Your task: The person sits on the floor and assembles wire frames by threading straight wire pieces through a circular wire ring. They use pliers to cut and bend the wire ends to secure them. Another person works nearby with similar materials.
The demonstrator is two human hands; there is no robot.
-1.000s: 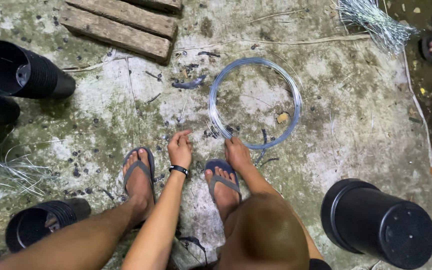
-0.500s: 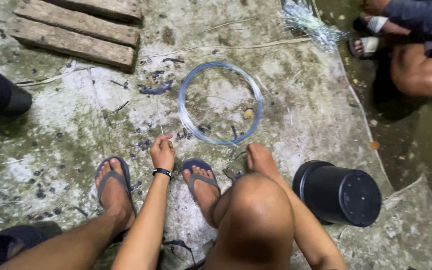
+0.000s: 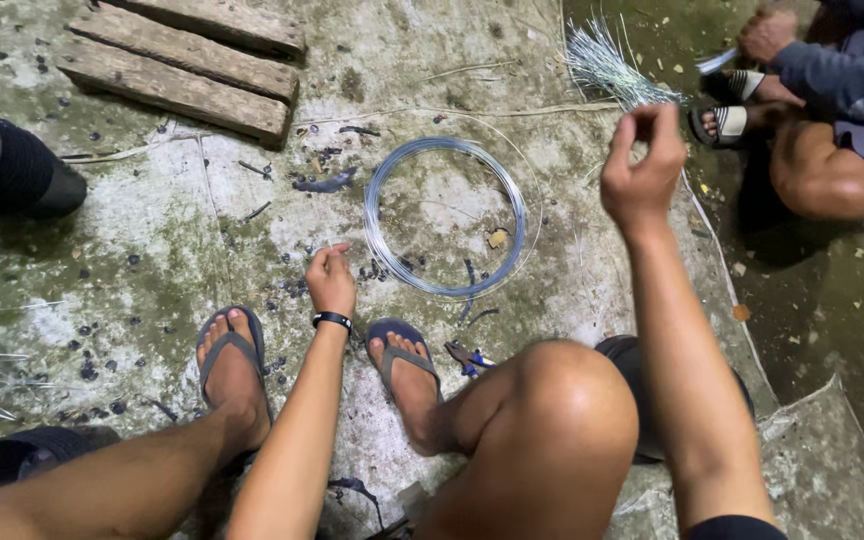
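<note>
A coil of thin grey wire lies flat on the stained concrete floor in front of my feet. My left hand is low by the coil's near-left edge, fingers curled together just short of it, a black band on the wrist. My right hand is raised above and right of the coil, thumb and fingers pinched. A fine loose strand arcs off the coil's right side toward that hand. Pliers with blue handles lie between my right foot and knee.
Wooden planks lie at the back left. Black plastic pots sit at the left, bottom left and behind my right knee. A bundle of cut wires lies near another person squatting top right.
My right hand has lifted from the floor beside the coil up to the right, fingers pinched. The view has swung right, showing more of the other person. My left hand stays low.
</note>
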